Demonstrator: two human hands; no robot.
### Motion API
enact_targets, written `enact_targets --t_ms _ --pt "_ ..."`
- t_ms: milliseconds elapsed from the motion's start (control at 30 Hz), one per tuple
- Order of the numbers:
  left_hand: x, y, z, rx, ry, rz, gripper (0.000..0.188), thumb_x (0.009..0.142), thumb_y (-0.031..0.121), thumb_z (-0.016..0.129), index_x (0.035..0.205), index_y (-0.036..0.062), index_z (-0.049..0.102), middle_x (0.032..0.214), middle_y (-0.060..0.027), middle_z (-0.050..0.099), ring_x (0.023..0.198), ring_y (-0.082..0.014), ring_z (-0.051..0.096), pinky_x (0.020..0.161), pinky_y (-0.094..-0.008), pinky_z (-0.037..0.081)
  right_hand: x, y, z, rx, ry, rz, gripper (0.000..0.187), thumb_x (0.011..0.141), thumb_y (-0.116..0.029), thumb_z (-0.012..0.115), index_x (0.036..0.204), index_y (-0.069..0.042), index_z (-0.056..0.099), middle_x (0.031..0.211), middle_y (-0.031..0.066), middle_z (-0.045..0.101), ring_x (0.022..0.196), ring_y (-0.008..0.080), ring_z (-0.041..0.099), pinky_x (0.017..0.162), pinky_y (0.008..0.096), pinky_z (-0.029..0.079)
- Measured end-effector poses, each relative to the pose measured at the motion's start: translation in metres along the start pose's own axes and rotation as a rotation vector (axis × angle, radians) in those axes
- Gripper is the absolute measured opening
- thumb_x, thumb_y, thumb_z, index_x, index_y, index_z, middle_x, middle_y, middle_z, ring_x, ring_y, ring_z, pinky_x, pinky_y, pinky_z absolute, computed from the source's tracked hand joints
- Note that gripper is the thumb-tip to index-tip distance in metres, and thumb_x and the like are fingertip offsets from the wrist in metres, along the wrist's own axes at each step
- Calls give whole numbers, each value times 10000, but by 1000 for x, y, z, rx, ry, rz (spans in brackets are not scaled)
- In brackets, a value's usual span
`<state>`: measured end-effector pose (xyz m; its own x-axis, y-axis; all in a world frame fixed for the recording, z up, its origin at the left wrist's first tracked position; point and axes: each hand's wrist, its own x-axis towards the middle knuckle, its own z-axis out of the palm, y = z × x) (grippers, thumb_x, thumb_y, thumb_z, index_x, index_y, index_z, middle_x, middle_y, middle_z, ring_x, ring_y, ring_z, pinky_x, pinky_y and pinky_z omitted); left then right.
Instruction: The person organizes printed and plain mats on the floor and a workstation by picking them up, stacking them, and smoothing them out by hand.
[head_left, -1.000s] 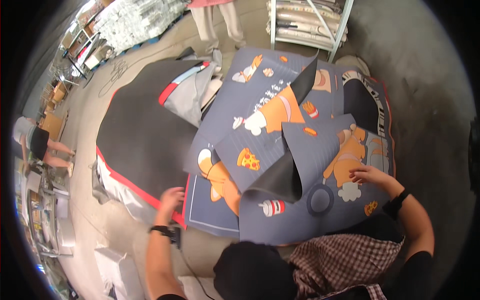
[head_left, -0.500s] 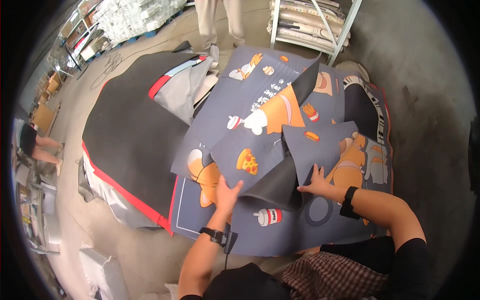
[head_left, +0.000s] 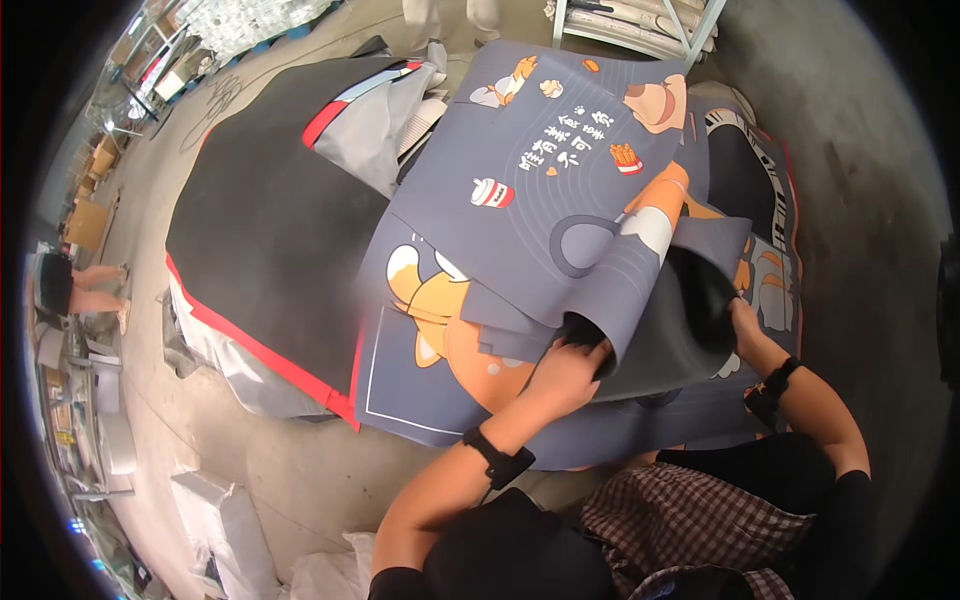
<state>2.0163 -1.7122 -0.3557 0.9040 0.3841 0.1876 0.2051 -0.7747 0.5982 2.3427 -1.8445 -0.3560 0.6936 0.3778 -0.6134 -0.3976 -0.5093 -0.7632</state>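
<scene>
A dark blue-grey printed mat (head_left: 470, 235), with cartoon food and animal pictures, lies on a stack of similar mats (head_left: 410, 425). Its near right part is curled up and over, showing the black underside (head_left: 660, 355). My left hand (head_left: 568, 375) grips the near end of the curl, fingers tucked into its dark opening. At the right, my right hand (head_left: 743, 328) holds the edge of the bent black sheet, its fingertips partly hidden behind it. Both wrists wear black bands.
A black sheet with red edging (head_left: 270, 220) covers a pile on the left. Rolled goods fill a metal rack (head_left: 640, 25) at the back. A person's legs (head_left: 440, 15) stand beyond the stack; another person (head_left: 75, 285) is far left. A white wrapped block (head_left: 222, 530) sits lower left.
The loose flaps over the stack have been rearranged; the printed mat now lies flatter, its near right part curled. My left hand moved right onto the curl; my right hand moved right and slightly up.
</scene>
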Motion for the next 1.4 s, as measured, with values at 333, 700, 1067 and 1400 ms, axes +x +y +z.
enact_targets --t_ms 333,700,1067,1400 --pt "13 9 -21 -793 181 -515 430 835 329 510 974 -77 496 814 -201 576 775 -274 572 686 -374 440 -13 -46 -143 19 522 -129 386 820 -258 395 1109 -14 474 1055 136 536 975 239 517 848 357 415" --pt "-44 -99 25 -1761 725 -908 350 824 189 503 1124 26 425 1068 -112 533 966 -254 545 799 -416 466 -88 -90 -262 -82 684 -329 404 841 -305 387 1115 -25 484 1045 134 550 966 237 523 846 351 415" --pt "59 94 28 -1539 -968 -564 444 878 332 496 1173 5 442 1153 -110 531 1094 -237 491 887 -439 424 -172 -220 -254 -447 640 -662 425 862 -352 380 1122 -36 494 1034 131 563 957 235 528 843 345 416" --pt "98 107 19 -1103 -1380 3 377 900 264 453 1203 42 491 1055 -90 583 931 -154 565 814 -266 449 -153 -339 0 -652 102 -1231 446 881 -395 372 1128 -47 503 1025 129 576 948 233 533 841 339 416"
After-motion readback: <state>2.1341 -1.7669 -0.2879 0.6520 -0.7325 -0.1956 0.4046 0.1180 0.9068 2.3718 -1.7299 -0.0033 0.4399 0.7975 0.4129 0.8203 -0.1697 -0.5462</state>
